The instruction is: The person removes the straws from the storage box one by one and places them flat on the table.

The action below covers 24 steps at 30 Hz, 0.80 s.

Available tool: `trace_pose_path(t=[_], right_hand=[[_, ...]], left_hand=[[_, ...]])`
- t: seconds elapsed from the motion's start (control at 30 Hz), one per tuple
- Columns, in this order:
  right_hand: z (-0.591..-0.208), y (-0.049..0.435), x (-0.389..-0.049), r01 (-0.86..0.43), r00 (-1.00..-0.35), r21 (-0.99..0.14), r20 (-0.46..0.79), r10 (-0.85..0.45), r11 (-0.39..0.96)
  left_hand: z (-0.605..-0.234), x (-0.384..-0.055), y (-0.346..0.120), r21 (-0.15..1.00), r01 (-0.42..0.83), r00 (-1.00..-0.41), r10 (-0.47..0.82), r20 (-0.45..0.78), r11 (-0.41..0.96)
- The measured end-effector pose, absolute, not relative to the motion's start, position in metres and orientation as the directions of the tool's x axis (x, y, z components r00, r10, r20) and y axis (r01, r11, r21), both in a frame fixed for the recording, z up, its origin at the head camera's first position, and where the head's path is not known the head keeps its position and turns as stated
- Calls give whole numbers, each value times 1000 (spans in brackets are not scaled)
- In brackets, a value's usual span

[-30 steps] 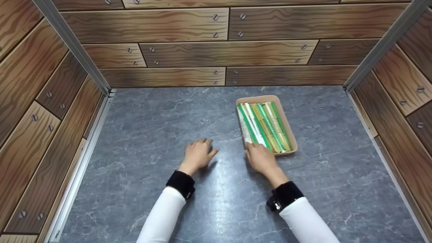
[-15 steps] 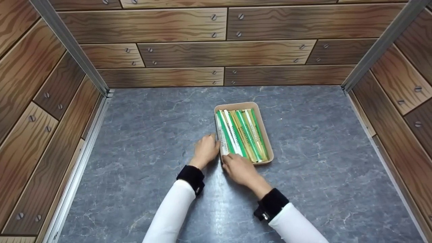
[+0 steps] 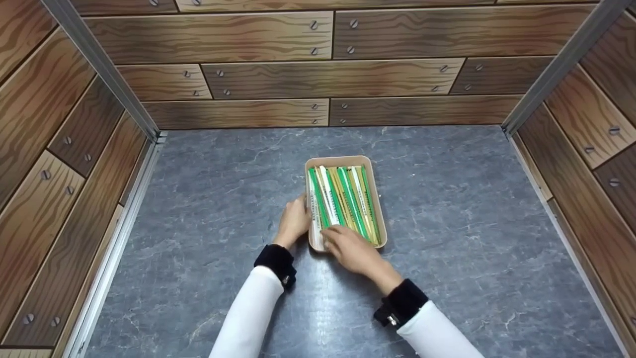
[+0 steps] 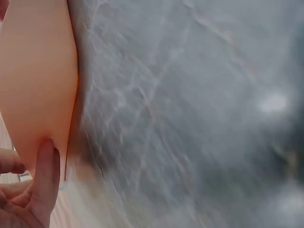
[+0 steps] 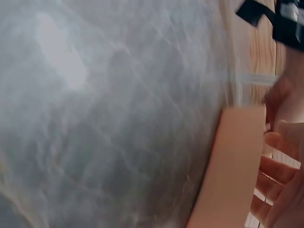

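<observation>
A shallow tan box (image 3: pixel 383 233) rests on the grey marbled surface, filled with a row of slim green, white and gold stick-shaped packs (image 3: pixel 343 199). My left hand (image 3: pixel 294 219) is at the box's left side and grips its wall; in the left wrist view the thumb (image 4: pixel 47 164) presses on the outer face while other fingers reach past the rim. My right hand (image 3: pixel 350 248) hovers over the near end of the packs, fingers loosely bent. The right wrist view has those fingers (image 5: pixel 275 171) spread apart just beyond the box wall (image 5: pixel 232 166), with nothing visible between them.
Wood-plank printed panels (image 3: pixel 268 79) close off the back and both sides. Metal strips (image 3: pixel 119 233) run along the corners and the left edge of the surface. Both wrists wear black bands (image 3: pixel 276 263).
The box has slid left and nearer with my right hand on its near edge. My left hand has come to its left wall. My right hand has since let go of the rim.
</observation>
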State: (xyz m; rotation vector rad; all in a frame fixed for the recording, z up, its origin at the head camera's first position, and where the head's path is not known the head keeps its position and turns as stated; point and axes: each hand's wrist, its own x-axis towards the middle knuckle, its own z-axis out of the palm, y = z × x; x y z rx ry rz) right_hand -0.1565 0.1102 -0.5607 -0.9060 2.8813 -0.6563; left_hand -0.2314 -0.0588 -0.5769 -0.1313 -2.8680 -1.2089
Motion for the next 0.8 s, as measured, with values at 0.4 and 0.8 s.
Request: trace_pose_path(t=[0.4,0.8], right_hand=[[-559,127,-173,-366,-926,-413,70,-371,834],[-555,124,-179,-357,-909,-343,-85,-408,869]], left_hand=[[-576,-202,-81,720,83,-997,59,59,689],[-574,-188,-94,709,119,-992,112,57,695]])
